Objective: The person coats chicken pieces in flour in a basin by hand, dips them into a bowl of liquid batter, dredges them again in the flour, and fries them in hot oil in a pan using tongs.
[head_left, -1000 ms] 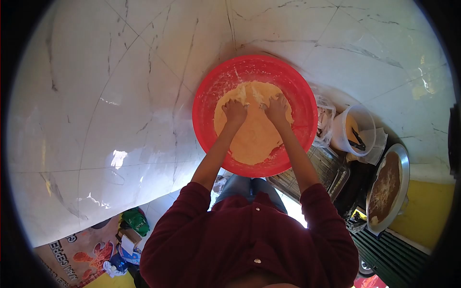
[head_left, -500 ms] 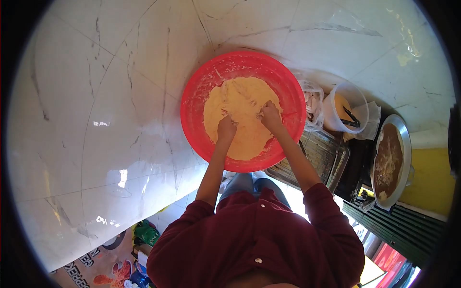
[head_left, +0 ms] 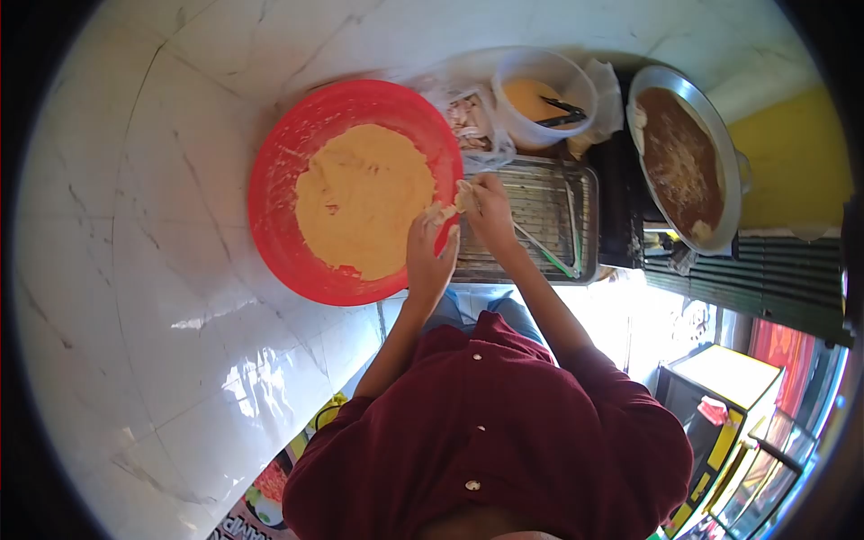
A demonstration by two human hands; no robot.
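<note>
A red basin (head_left: 270, 229) holds a bed of pale yellow flour (head_left: 364, 193). At its right rim my left hand (head_left: 430, 256) is closed on a floured piece of meat (head_left: 438, 214), fingers toward the basin. Beside it, just past the rim and over the wire rack, my right hand (head_left: 490, 216) pinches another lumpy floured piece (head_left: 464, 196). The two pieces are close together; I cannot tell whether they are joined. A few small pinkish bits (head_left: 333, 209) show in the flour.
Behind the wire rack tray (head_left: 540, 202), which holds tongs (head_left: 549, 252), sit a plastic bag of raw meat pieces (head_left: 470, 121) and a clear tub (head_left: 540, 135) of yellowish liquid with a black-handled utensil. Far right, a wide pan (head_left: 733, 162) holds bubbling brown oil.
Both hands have left the flour and come up to the basin's right rim with coated pieces. My view has turned right, so the basin appears further left and the rack shows more.
</note>
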